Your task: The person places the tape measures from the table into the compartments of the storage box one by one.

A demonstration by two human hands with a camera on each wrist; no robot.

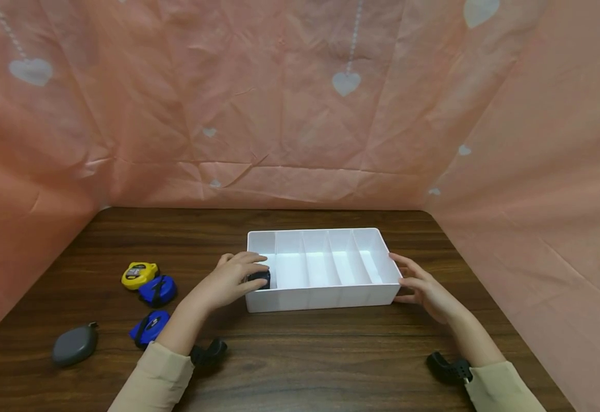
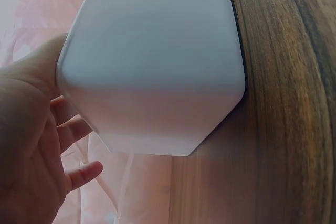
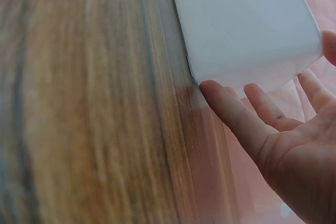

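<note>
A long white box (image 1: pixel 319 300) with a row of compartments lies on the wooden table. My left hand (image 1: pixel 230 277) reaches over its left end, thumb and fingers about a small black object (image 1: pixel 261 277) in the leftmost compartment. Most of that object is hidden by the hand. In the left wrist view, the thumb and fingers of the left hand (image 2: pixel 31 114) pass behind the box's end wall (image 2: pixel 152 35). At the other end, the relaxed fingers of my right hand (image 1: pixel 429 292) rest against the end wall; fingertips touch its lower edge in the right wrist view.
Left of the box lie a yellow tape measure (image 1: pixel 139 275), a blue one (image 1: pixel 158 290) beside it, and another blue tape measure (image 1: pixel 150 326) near the left forearm. A dark grey rounded case (image 1: pixel 75 345) sits at the front left. Pink cloth (image 1: pixel 289 126) encloses the table.
</note>
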